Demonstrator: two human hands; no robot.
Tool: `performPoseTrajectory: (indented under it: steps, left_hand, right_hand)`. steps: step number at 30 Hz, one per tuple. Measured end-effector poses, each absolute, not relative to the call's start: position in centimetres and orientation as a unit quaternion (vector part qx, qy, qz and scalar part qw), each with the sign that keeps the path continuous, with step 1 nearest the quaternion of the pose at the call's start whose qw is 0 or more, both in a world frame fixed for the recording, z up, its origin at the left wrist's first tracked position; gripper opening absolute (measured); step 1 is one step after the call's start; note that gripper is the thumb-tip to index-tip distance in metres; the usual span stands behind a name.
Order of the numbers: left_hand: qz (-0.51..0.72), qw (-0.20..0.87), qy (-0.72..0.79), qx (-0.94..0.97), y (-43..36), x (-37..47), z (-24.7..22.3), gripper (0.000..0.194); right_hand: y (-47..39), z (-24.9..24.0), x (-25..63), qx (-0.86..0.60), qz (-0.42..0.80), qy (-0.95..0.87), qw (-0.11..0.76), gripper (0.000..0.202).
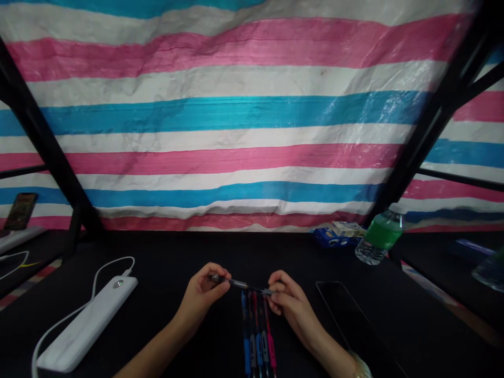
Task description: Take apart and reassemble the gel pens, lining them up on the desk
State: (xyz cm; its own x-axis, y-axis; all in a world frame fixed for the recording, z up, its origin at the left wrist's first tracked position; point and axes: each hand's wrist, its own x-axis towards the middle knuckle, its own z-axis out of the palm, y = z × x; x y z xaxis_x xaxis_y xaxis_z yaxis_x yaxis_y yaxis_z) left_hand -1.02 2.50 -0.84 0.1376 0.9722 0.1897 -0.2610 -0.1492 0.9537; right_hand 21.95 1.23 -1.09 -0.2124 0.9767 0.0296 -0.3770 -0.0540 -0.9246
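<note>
My left hand (205, 294) pinches one end of a clear and dark pen (238, 283) between thumb and fingers. The fingers of my right hand (289, 299) close on a grey piece (268, 292) at the pen's other end; whether it is a cap pulled off or still joined, I cannot tell. The pen lies nearly level, slanting down to the right. Just below it, several pens lie side by side on the black tabletop (189, 249), among them a blue pen (247, 352) at the left and a pink pen (271, 349) at the right.
A white power strip (90, 320) with a white cable (65, 319) lies at left. To the right are a dark phone (350, 315), a bottle with a green label (380, 236) and a blue packet (331, 239). Striped plastic sheeting (236, 115) hangs behind, between black posts.
</note>
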Motion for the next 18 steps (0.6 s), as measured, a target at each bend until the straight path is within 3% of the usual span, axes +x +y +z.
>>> performPoseTrajectory:
  steps: [6,18]
  left_hand:
    - [0.566,0.567,0.354,0.482,2.0,-0.6,-0.3,0.022]
    - [0.615,0.655,0.315,0.306,2.8,-0.7,-0.4,0.032]
  right_hand:
    - [0.8,-0.4,21.7,-0.333,0.667,-0.497,0.445,0.038]
    - [1.4,-0.8,22.3,-0.322,0.714,-0.388,0.485,0.022]
